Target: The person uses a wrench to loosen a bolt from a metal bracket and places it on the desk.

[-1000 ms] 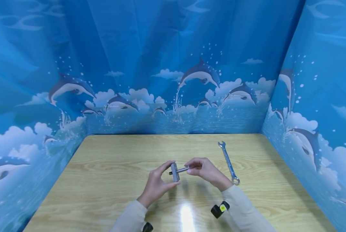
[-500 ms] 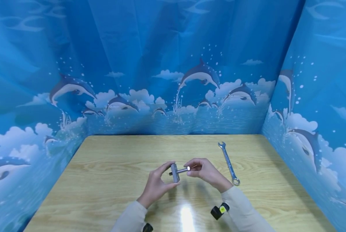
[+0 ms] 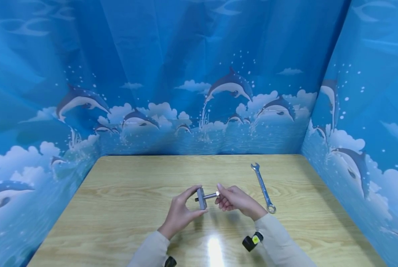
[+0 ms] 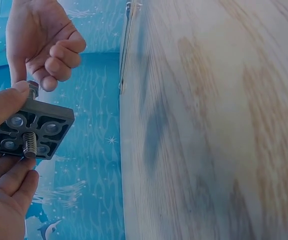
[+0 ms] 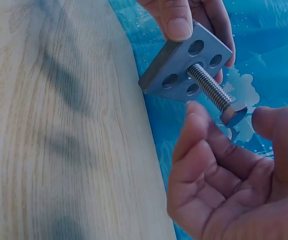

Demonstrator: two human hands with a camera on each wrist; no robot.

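My left hand holds a grey square plate by its edges, thumb on one edge and fingers on the opposite one. Several round holes mark its face in the right wrist view. A silver hex bolt passes through the plate's middle, its threaded end sticking out of the ribbed back. Beside the bolt's head is my right hand, fingers loosely curled. In the right wrist view a gap shows between the right thumb and the bolt head.
A combination wrench lies on the wooden table, to the right of both hands. Blue dolphin-print curtains stand behind the table and along both sides.
My right hand's fingers have moved down and off the bolt head, with the thumb now raised beside it. The left hand and the plate have stayed almost still.
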